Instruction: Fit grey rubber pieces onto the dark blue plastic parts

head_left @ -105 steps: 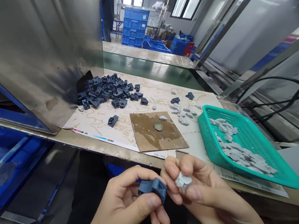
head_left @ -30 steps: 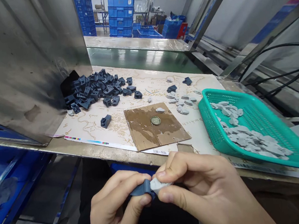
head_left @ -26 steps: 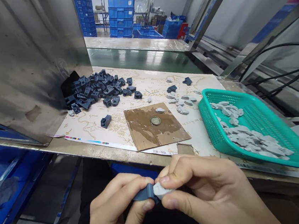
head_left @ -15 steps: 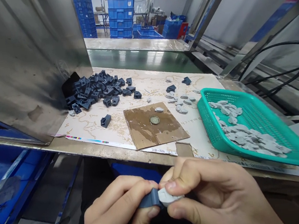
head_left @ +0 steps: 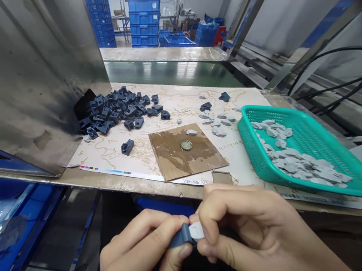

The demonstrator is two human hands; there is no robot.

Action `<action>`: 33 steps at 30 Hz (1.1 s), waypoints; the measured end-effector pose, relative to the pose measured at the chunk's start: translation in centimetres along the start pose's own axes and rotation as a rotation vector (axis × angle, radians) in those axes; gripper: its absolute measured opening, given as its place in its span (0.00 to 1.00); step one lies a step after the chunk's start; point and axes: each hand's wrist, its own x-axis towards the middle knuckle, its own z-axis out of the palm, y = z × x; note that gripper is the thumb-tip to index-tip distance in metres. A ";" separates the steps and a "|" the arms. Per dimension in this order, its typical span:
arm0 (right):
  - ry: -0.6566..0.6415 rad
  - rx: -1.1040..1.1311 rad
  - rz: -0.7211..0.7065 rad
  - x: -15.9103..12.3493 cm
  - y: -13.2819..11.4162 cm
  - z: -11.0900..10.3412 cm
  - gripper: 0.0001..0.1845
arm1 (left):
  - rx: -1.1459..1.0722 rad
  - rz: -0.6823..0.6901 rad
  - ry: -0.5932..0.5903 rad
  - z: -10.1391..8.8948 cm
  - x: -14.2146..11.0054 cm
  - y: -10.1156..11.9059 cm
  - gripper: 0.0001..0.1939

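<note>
My left hand point(head_left: 148, 251) pinches a dark blue plastic part point(head_left: 180, 235) between thumb and fingers, in front of the table's near edge. Against its right end sits a light grey plastic piece point(head_left: 196, 231), gripped by my right hand point(head_left: 242, 228). The two parts touch, but my fingertips cover most of the joint between them. Beyond my hands, a brown cardboard square point(head_left: 170, 158) with wet-looking patches carries a bottle cap point(head_left: 186, 145) and one loose grey piece point(head_left: 191, 132).
A heap of dark blue parts point(head_left: 116, 110) lies at the back left, beside a metal panel point(head_left: 48, 72). On the right stands a green basket point(head_left: 312, 126) holding many grey pieces. More grey pieces point(head_left: 218, 130) are scattered on the printed sheet. Blue crates point(head_left: 144, 18) are stacked behind.
My right fingers have shifted over the grey piece and now cover more of it. Both hands stay together near the same spot, and the view has moved slightly.
</note>
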 end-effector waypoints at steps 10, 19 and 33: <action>-0.039 -0.075 0.000 -0.1 0.6 -0.2 0.15 | 0.047 -0.005 -0.063 0.0 -0.1 -0.5 0.14; -0.057 0.369 0.242 0.2 0.9 0.6 0.06 | -0.501 -0.600 -0.158 -1.3 1.5 -0.7 0.07; -0.088 -0.031 0.137 0.7 1.3 0.5 0.10 | -0.535 -0.647 -0.153 -2.0 0.6 -2.4 0.07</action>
